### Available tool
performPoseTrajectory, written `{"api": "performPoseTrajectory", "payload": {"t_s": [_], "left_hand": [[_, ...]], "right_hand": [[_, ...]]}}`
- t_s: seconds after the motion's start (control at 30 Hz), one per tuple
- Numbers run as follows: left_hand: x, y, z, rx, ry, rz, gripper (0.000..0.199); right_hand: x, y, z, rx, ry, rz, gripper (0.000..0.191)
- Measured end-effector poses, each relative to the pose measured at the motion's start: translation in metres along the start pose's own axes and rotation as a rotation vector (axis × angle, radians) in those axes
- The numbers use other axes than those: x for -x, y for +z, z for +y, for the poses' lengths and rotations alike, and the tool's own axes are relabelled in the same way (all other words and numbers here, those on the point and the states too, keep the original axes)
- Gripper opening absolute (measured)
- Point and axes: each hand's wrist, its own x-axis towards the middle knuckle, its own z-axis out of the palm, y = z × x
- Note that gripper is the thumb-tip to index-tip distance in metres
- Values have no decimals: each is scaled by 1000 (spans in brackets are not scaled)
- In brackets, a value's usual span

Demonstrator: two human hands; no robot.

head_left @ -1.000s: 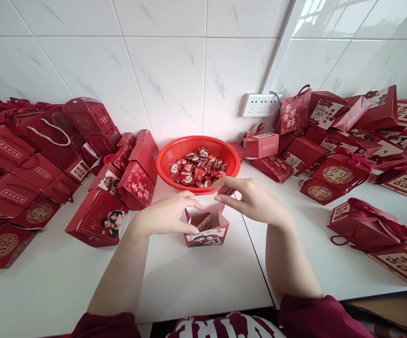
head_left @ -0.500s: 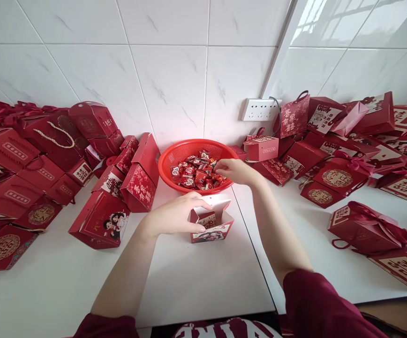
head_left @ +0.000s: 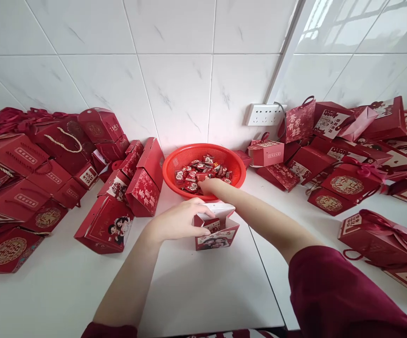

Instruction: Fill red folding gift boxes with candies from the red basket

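A carton [head_left: 144, 193] reads "吾家有囍". Your left grip [head_left: 178, 219] is spread against an open box [head_left: 219, 240]; your right grip [head_left: 209, 187], among basket [head_left: 230, 158] sweets [head_left: 191, 174], I can't tell.

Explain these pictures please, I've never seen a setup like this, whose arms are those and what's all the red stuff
No machine here, just a person working bare-handed. Every picture comes from a camera on their head, looking forward and down. The left hand is at the rim of a small open box; how firmly it grips is unclear. The right hand reaches into a red basket of wrapped sweets; whether it holds anything is hidden. More red boxes sit on both sides of the white table.
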Motion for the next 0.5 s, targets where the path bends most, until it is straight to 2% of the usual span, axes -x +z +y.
{"api": "performPoseTrajectory", "payload": {"t_s": [0.1, 0.2, 0.27, 0.4, 0.5], "left_hand": [[0, 1, 2, -10, -18, 8, 34], [0, 2, 4, -9, -19, 11, 31], [0, 4, 3, 6, -12, 12, 30], [0, 7, -1, 19, -1, 29, 26], [-1, 8, -3, 25, 5, 27, 26]], "right_hand": [[0, -4, 12, -20, 27, -125, 18], [10, -12, 26, -110, -42, -100, 20], [21, -13, 32, -198, -105, 1, 31], [44, -4, 37, -408, -222, 286, 59], [52, 5, 38, -544, -217, 467, 66]]}}
